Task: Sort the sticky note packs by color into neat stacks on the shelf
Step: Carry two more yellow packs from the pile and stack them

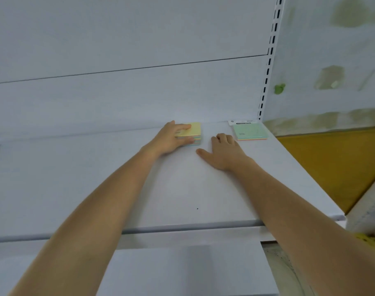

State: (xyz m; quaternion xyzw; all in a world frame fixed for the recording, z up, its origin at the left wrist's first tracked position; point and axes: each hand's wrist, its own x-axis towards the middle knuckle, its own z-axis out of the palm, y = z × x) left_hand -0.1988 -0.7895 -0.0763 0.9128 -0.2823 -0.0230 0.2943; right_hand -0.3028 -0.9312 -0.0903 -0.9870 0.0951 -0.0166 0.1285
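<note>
A yellow-topped stack of sticky note packs (pixel 194 131) sits near the back of the white shelf (pixel 182 189). My left hand (pixel 171 138) grips its left side, fingers on top and thumb along the front edge. A green-topped pack (pixel 249 131) with a white header card lies at the shelf's back right corner. My right hand (pixel 224 151) rests palm down on the shelf between the two, fingers curled, thumb out to the left, holding nothing and just short of the green pack.
A white back panel rises behind the shelf, with a slotted upright (pixel 267 69) at the right. Beyond the shelf's right end are a stained wall and a yellow floor (pixel 336 163). A lower shelf (pixel 182 270) juts out below the front edge.
</note>
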